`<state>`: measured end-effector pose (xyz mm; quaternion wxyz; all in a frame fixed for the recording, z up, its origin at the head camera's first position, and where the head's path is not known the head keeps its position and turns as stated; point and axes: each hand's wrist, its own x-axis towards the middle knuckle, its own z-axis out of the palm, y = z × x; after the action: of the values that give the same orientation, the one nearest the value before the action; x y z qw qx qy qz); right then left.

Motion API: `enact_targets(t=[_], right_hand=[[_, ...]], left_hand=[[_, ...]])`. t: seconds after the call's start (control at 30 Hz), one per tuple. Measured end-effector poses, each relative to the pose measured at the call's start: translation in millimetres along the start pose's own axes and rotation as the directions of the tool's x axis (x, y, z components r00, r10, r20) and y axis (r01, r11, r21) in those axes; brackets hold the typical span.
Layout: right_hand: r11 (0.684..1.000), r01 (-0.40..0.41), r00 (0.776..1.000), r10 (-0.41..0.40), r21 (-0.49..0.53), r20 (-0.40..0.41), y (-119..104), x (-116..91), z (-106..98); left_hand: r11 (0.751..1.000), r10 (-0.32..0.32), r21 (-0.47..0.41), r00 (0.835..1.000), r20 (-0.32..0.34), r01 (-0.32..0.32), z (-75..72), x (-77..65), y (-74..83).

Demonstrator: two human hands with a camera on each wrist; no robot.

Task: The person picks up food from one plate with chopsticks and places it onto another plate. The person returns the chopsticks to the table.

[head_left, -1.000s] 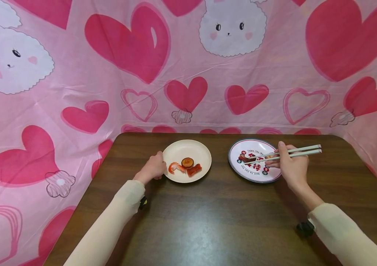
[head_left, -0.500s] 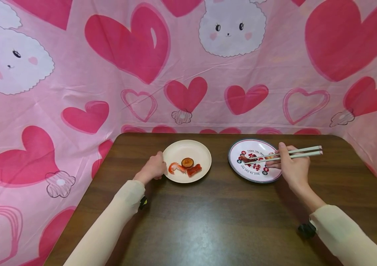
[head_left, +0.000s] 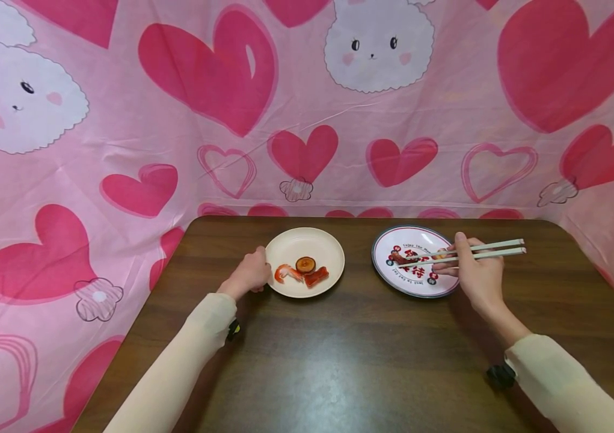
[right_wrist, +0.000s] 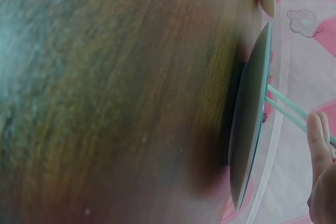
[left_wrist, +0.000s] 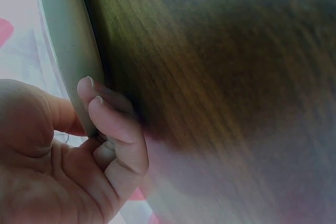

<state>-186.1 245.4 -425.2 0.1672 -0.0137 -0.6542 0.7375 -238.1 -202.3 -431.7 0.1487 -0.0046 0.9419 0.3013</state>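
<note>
My left hand point(head_left: 252, 270) pinches the left rim of a cream plate point(head_left: 307, 237); in the left wrist view its fingers point(left_wrist: 118, 124) curl beneath that edge. On this plate lie a shrimp point(head_left: 287, 273), a round brown slice point(head_left: 305, 264) and a reddish-brown piece point(head_left: 316, 276). My right hand point(head_left: 480, 270) holds pale green chopsticks point(head_left: 493, 249) over a white patterned plate point(head_left: 393, 279). Their tips are at a dark brown meat-like piece point(head_left: 405, 258) on that plate; whether they grip it is unclear. A yellowish piece point(head_left: 439, 255) is partly hidden by my right fingers.
Both plates stand near the far edge of a brown wooden table point(head_left: 317, 361), with a gap between them. A pink cloth point(head_left: 296, 90) printed with hearts and rabbit faces hangs behind the table and along its sides.
My right hand and the chopsticks have shifted very slightly right and down, with the tips still by the brown piece. My left hand and the cream plate have stayed put.
</note>
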Motion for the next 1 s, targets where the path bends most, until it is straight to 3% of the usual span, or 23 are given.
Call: enact_targets(t=[0.67, 1.0], right_hand=[[0.997, 0.006, 0.99, 0.004, 0.071, -0.144, -1.9, -7.3, 5.2], [0.994, 0.078, 0.981, -0.062, 0.079, -0.183, -6.5, -10.5, 9.2]], left_hand=[[1.0, 0.012, 0.015, 1.0, -0.011, -0.012, 0.2, -0.6, 0.2], [1.0, 0.006, 0.003, 1.0, 0.003, -0.006, -0.3, -1.5, -0.1]])
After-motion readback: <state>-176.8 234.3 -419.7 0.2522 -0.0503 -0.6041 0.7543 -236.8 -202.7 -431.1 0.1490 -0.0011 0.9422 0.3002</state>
